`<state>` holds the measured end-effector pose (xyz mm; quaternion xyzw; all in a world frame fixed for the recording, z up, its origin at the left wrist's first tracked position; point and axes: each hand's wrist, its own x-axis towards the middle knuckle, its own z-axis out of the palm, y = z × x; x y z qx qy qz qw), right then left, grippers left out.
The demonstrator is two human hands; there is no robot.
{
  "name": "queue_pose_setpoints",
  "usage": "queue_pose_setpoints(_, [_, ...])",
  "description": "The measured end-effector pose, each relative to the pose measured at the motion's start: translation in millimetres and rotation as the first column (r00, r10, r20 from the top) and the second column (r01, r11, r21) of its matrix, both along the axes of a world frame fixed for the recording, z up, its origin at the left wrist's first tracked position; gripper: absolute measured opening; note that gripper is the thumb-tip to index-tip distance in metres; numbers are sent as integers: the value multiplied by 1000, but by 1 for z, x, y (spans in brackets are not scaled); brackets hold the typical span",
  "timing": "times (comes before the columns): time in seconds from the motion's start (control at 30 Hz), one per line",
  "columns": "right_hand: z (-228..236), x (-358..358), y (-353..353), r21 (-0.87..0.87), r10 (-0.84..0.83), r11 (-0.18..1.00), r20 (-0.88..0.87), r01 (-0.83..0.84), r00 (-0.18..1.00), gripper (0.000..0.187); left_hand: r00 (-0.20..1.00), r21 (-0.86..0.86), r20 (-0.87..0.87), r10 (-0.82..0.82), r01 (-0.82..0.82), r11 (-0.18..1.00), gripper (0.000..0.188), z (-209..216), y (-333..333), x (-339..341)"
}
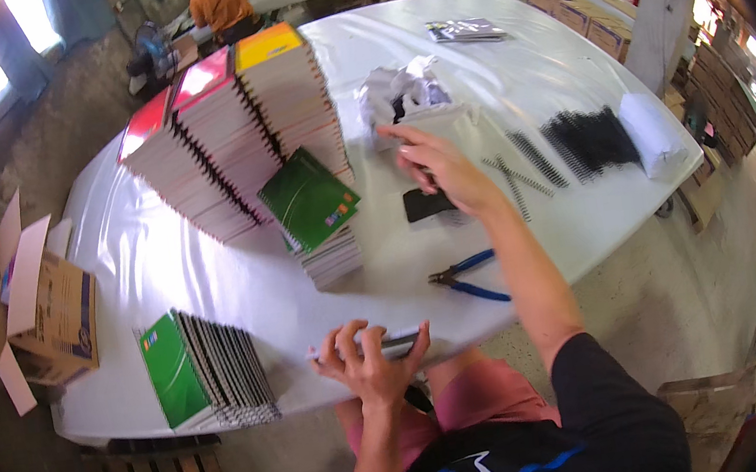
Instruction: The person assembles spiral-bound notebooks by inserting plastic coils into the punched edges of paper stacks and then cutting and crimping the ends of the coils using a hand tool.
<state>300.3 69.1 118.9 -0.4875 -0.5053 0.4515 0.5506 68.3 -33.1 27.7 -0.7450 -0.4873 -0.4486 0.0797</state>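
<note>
At the table's near edge, my left hand (pixel 365 360) grips a thin notebook (pixel 400 341), seen almost edge-on, fingers over it and thumb at its right end. My right hand (pixel 435 165) reaches out over the table, index finger stretched toward a crumpled white plastic bag (pixel 403 91) with something dark in it. Nothing shows between its fingers. Below that hand lies a flat black object (pixel 424 204), perhaps a phone. Blue-handled pliers (pixel 473 279) rest nearer to me. Loose black binding coils (pixel 518 181) lie to the right of my right hand.
Tall stacks of spiral notebooks (pixel 224 132) stand at back left, a green notebook (pixel 307 197) on a shorter pile before them. More green notebooks (pixel 201 366) lean near left. A black coil heap (pixel 588 142) adjoins a white roll (pixel 652 134). An open carton (pixel 52 309) stands left.
</note>
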Motion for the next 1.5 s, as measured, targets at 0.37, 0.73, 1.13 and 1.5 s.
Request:
queue_pose_setpoints(0.37, [-53, -57, -126, 173, -27, 983, 480, -65, 877, 27, 999, -9, 34, -6, 7, 1000, 47, -22, 5, 3])
queue_pose_setpoints(0.73, [-33, -49, -130, -351, 353, 904, 287, -245, 890, 25, 1000, -24, -20, 18, -19, 1000, 50, -18, 4, 3])
queue_pose_setpoints(1.13, [-33, -38, -115, -359, 504, 861, 511, -360, 697, 29, 992, -88, -105, -75, 66, 994, 43, -14, 0, -13])
queue_pose_setpoints(1.5, [-73, 35, -50, 70, -173, 980, 756, 185, 631, 31, 985, -94, 65, -161, 166, 982, 52, -1, 4, -20])
